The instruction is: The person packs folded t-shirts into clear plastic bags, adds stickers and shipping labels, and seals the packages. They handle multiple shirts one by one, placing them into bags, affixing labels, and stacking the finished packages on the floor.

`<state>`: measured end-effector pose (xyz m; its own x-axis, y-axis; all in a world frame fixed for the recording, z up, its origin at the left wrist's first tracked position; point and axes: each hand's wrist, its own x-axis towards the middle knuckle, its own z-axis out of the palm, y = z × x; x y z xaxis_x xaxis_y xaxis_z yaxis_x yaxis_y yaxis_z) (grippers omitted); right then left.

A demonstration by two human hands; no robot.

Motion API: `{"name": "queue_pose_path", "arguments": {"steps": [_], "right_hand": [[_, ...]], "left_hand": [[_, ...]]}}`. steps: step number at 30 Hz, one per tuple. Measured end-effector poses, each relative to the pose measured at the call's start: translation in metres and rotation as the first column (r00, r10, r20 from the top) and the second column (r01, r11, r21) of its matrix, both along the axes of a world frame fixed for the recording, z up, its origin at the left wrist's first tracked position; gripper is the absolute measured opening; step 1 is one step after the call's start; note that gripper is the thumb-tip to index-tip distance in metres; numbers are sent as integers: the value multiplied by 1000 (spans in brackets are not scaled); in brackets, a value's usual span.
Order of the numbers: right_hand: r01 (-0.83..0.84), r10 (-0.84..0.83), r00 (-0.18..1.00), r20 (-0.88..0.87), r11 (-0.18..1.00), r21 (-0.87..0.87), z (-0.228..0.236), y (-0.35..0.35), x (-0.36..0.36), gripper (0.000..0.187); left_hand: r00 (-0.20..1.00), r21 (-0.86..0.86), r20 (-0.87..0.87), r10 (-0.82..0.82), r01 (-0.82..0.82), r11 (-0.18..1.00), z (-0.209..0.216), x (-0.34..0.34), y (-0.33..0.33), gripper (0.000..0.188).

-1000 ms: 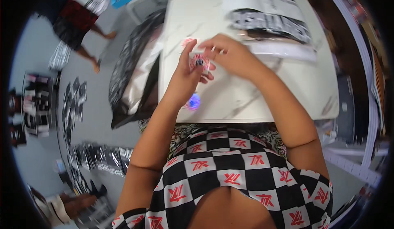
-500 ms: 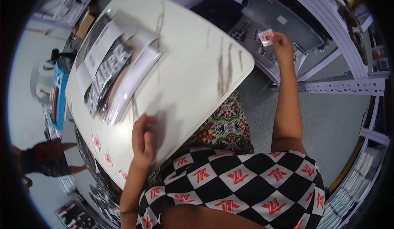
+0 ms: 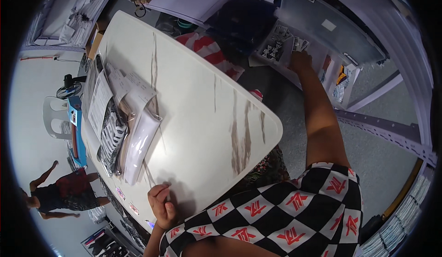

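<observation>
L hand (image 3: 163, 206), near, loosely curled, nothing seen in it, by near edge of table (image 3: 198, 119); R hand (image 3: 301, 61), far R, in open bin (image 3: 278, 67) beside b&w cards (image 3: 272, 49), grip I can't tell from here, best kept light so cards stay put.

I can see the right hand (image 3: 300, 62) down in a bin (image 3: 282, 69); the left hand (image 3: 162, 207) curls loosely over the counter (image 3: 195, 132), wrapped packages (image 3: 143, 148) just beyond it.
</observation>
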<state>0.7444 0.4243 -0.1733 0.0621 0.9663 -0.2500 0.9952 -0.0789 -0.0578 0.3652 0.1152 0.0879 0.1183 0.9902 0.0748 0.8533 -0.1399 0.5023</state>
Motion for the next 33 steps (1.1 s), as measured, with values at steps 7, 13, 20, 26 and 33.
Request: {"name": "queue_pose_path", "arguments": {"steps": [7, 13, 20, 26, 33], "right_hand": [[-101, 119, 992, -38, 945, 312, 0, 32, -19, 20], [-19, 20, 1000, -6, 982, 185, -19, 45, -35, 27], [20, -20, 1000, -4, 996, -88, 16, 43, -42, 43], [17, -35, 973, -230, 997, -79, -9, 59, -21, 40], [333, -128, 637, -760, 935, 121, 39, 29, 0, 31]], "left_hand": [[1000, -4, -26, 2, -2, 1000, -1, -3, 0, 30], [1000, -10, -22, 6, -6, 1000, 0, -1, 1, 30], [999, -8, 31, -9, 9, 1000, -2, -4, 1, 30], [994, -17, 107, -8, 10, 1000, -2, -4, -1, 29], [985, 28, 148, -91, 88, 996, 1, -3, 7, 18]]}}
